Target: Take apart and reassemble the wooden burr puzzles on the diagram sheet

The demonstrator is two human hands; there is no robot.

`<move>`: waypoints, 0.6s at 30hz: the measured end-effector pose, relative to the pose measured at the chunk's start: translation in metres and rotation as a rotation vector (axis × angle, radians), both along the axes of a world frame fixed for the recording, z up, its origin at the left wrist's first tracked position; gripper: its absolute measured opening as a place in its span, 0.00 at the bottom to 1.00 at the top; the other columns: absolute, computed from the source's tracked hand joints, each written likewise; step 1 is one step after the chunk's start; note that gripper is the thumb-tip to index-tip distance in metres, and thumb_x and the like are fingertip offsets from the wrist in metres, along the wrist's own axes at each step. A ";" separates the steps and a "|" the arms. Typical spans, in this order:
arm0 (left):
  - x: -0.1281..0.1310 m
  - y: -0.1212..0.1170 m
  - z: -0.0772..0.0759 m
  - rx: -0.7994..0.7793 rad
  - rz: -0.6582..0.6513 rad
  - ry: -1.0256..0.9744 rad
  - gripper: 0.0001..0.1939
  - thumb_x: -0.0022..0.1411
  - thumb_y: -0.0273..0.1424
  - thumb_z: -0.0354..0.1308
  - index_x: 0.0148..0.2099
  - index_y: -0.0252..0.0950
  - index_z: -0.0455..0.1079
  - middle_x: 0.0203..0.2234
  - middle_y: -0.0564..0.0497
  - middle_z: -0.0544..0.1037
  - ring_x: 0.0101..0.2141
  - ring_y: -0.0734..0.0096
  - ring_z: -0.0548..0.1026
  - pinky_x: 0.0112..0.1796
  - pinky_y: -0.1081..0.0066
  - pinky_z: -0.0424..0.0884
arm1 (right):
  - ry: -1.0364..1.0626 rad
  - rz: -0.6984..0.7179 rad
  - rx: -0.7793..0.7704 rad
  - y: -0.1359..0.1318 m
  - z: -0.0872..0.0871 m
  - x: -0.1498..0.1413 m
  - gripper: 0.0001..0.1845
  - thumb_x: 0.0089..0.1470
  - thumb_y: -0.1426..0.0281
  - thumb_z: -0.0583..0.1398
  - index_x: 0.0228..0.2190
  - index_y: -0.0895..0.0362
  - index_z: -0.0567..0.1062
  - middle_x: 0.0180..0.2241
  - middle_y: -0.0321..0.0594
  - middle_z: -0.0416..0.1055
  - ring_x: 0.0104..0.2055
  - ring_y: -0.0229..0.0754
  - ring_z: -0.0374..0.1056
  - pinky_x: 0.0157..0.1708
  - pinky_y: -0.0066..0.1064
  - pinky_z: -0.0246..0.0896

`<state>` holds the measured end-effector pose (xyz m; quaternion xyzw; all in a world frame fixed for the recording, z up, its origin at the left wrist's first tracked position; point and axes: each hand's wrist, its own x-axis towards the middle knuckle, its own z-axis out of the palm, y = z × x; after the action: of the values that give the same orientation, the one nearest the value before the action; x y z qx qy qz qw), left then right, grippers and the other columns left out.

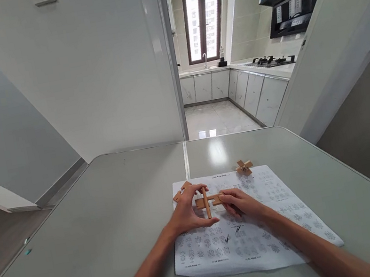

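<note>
Forearms (149, 261) over the near edge, two wooden pieces crossed.
I see the left hand (186, 213) spanning an upright stick (207, 206) end to end, likely leaving its middle free, while the right hand (241, 201) pinches a notched piece (200, 203) by one end (whether they interlock, I cannot tell). Both are above a printed sheet (229, 267), spread nearer the surface's (82, 247) near edge, its drawings probably for reference. A block cluster (244, 168) sits toward the far edge; another notched bar (182, 190) lies beyond the left hand.
</note>
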<state>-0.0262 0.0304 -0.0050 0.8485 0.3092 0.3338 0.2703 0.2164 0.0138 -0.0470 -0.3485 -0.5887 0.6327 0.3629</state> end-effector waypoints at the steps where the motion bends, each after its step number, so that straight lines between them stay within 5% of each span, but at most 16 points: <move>1: 0.001 0.000 0.001 0.008 0.001 -0.002 0.43 0.46 0.46 0.77 0.60 0.44 0.64 0.51 0.47 0.77 0.51 0.54 0.74 0.54 0.56 0.69 | -0.006 -0.009 0.008 0.000 0.000 0.000 0.25 0.66 0.50 0.58 0.24 0.54 0.66 0.15 0.28 0.63 0.14 0.32 0.55 0.16 0.26 0.48; 10: -0.005 0.003 0.005 -0.013 0.069 -0.034 0.39 0.46 0.43 0.77 0.58 0.44 0.66 0.51 0.47 0.76 0.51 0.55 0.75 0.54 0.56 0.70 | 0.093 -0.112 0.007 -0.001 0.012 0.006 0.25 0.65 0.54 0.60 0.21 0.53 0.64 0.14 0.26 0.57 0.15 0.31 0.48 0.17 0.27 0.44; 18: -0.010 0.008 0.011 -0.007 0.024 -0.010 0.40 0.47 0.42 0.76 0.60 0.44 0.66 0.52 0.46 0.76 0.50 0.55 0.74 0.55 0.55 0.71 | 0.114 -0.133 -0.004 0.000 0.006 0.004 0.25 0.63 0.54 0.61 0.21 0.53 0.63 0.14 0.26 0.56 0.15 0.31 0.46 0.16 0.28 0.40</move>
<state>-0.0361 0.0383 0.0062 0.8420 0.3192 0.3403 0.2708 0.2206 0.0141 -0.0408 -0.3512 -0.5414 0.6270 0.4363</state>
